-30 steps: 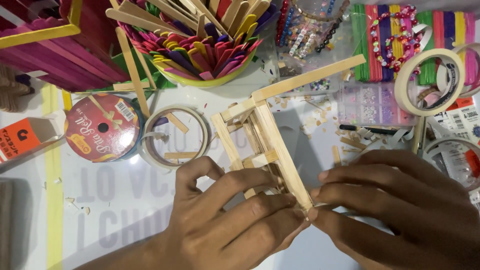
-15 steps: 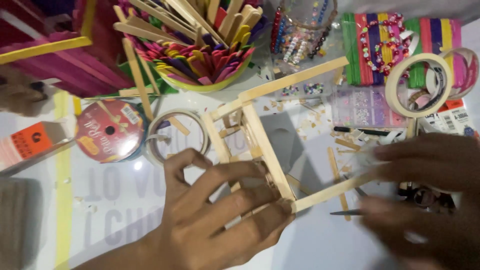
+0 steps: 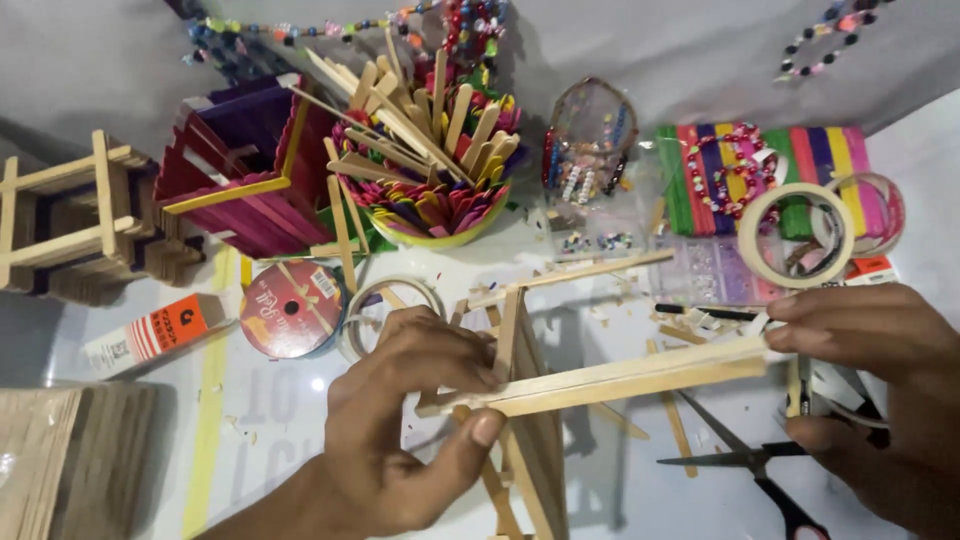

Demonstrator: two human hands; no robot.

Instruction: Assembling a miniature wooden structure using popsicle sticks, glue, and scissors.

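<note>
Both hands pinch stick frame; scissors just beside.

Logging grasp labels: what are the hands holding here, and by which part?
Both hold one long bare wooden stick, lying flat across the stick frame. Left hand pinches its left end; right hand grips its right end.

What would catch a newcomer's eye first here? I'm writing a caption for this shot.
In the middle, the left hand and right hand hold the ends of a long wooden stick across a stick frame. Behind them a bowl of coloured sticks stands out, with black scissors lower right.
</note>
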